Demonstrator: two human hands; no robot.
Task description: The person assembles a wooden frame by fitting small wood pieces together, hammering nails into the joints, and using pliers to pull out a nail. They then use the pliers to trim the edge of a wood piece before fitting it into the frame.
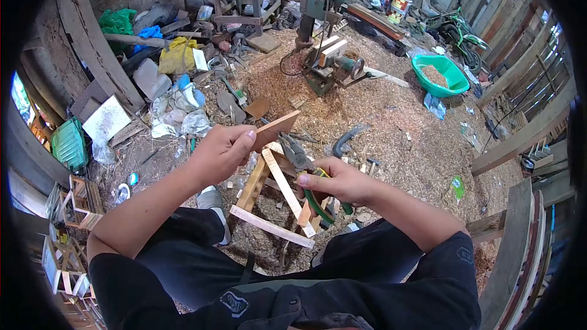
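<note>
My left hand (227,151) pinches a short flat piece of wood (278,128) near its lower end, with the far end pointing up and right. In my right hand (339,180) is a pair of pliers (298,156) with green and yellow handles, fingers wrapped round the grips. The pliers' jaws point up and left, right at the edge of the wood piece. Below both hands, between my legs, a small wooden frame (282,186) of pale strips stands on the ground; my right hand and the pliers' handles hide part of its right side.
Wood shavings cover the ground. Ahead stands a drilling machine (333,67) with pale wood pieces on it. To its right is a green basin (451,71) holding shavings, near a small bike (461,40). Plastic bags (183,110) and scrap lie left; wooden frames (64,263) are stacked lower left.
</note>
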